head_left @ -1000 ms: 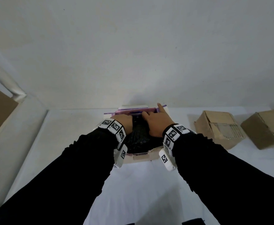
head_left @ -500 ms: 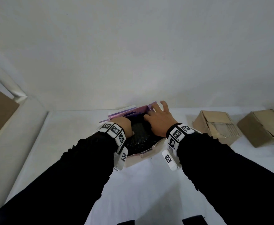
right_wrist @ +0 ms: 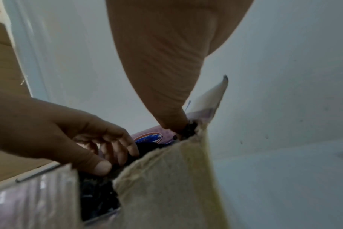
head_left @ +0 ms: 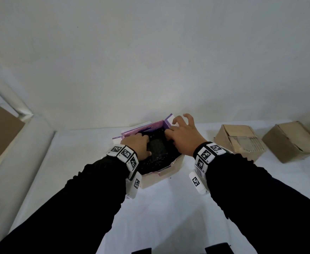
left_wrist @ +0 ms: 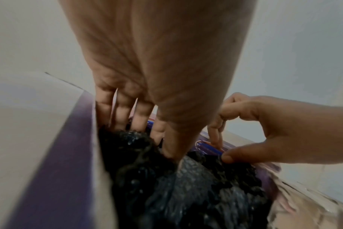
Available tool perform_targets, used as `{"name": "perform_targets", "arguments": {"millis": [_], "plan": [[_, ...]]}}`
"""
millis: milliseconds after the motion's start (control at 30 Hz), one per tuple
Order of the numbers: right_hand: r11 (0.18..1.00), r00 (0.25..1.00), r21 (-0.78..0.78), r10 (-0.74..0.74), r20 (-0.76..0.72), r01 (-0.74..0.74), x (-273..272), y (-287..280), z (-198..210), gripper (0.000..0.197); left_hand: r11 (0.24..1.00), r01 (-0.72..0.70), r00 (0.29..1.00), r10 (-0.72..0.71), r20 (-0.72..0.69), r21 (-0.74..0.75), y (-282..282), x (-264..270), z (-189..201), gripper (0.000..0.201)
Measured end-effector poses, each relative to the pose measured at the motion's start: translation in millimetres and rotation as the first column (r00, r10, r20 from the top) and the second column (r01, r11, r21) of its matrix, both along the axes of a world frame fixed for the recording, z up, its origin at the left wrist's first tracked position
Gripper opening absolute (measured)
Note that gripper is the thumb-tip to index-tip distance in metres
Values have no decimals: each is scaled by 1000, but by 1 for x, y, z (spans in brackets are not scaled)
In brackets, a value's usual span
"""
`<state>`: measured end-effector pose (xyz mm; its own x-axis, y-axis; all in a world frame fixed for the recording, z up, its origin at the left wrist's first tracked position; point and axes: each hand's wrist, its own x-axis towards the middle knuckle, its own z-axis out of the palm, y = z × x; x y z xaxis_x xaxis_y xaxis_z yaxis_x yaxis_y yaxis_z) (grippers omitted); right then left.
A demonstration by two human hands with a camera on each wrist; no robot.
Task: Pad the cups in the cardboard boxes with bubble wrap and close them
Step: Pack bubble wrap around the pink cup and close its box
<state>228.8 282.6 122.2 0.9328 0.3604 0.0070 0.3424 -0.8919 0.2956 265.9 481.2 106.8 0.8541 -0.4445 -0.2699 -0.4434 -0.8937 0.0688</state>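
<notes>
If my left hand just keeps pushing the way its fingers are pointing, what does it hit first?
The black bubble wrap. The left hand points down into the open box, fingers already at the wrap along the left wall. What lies under the wrap is hidden.

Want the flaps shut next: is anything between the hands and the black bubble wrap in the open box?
Nothing visible. The left hand and right hand already touch the black bubble wrap inside the open box.
</notes>
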Motion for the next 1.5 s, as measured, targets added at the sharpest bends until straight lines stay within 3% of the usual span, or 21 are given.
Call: {"name": "perform_targets", "arguments": {"millis": [100, 233, 300, 367, 433, 500, 533, 600, 700, 833, 933, 1033, 1167, 1267, 1300, 1367, 1433, 1500], "plan": [[1000, 999, -29, -5, -53, 4, -10, -3, -3, 22, 997, 17, 998, -12, 64, -75, -1, -17, 4, 31], [999, 988, -22, -33, -150, 30, -26, 0, -17, 27, 997, 28, 999, -29, 16, 71, 1, -41, -3, 56], [1000, 995, 24, -13, -97, 16, -35, 2, -19, 29, 994, 41, 999, -41, 2, 99, 6, -48, -5, 66], [989, 996, 132, 60, 66, -68, -44, 1, -22, 34, 990, 88, 995, -94, 46, 108, 11, -54, -4, 69], [957, 986, 247, 127, 106, -150, -53, -3, -27, 38, 982, 187, 968, -181, 173, -23, 16, -61, -6, 58], [947, 986, 281, 165, -16, -154, -62, -7, -33, 51, 921, 317, 940, -273, 206, -225, 19, -73, -8, 41], [953, 985, 270, 160, -72, -135, -66, -9, -35, 53, 905, 341, 936, -303, 177, -256, 20, -80, -10, 38], [965, 984, 236, 139, -111, -110, -70, -11, -36, 41, 937, 309, 949, -292, 118, -164, 19, -92, -13, 33], [966, 993, 247, 95, -73, -74, -74, -4, -34, 21, 976, 214, 962, -204, 184, -39, 20, -99, -19, 28], [982, 991, 183, 60, -122, -37, -77, 6, -32, 26, 976, 205, 951, -217, 221, 76, 19, -107, -23, 40], [969, 989, 236, 101, -106, -74, -78, 14, -32, 32, 965, 216, 925, -251, 285, 148, 17, -112, -24, 40], [958, 966, 258, 179, -188, -127, -82, 21, -30, 38, 970, 201, 925, -233, 299, 134, 18, -115, -28, 37], [965, 928, 262, 94, -359, 3, -85, 27, -25, 32, 972, 220, 907, -234, 349, 81, 22, -116, -39, 31], [957, 815, 256, 35, -579, 141, -79, 27, -7, 37, 968, 249, 906, -227, 357, -16, 23, -112, -40, 21], [949, 773, 267, 40, -634, 170, -74, 26, 1, 39, 968, 242, 909, -204, 364, -60, 24, -110, -38, 30], [912, 756, 357, 88, -649, 201, -61, 22, 19, 41, 976, 205, 896, -156, 416, -76, 27, -103, -33, 43], [875, 793, 435, 105, -600, 213, -45, 21, 32, 43, 986, 155, 858, -102, 504, -65, 32, -99, -29, 42], [898, 812, 397, 83, -578, 191, -28, 29, 36, 44, 995, 90, 865, -52, 498, -52, 37, -97, -26, 42]]}}
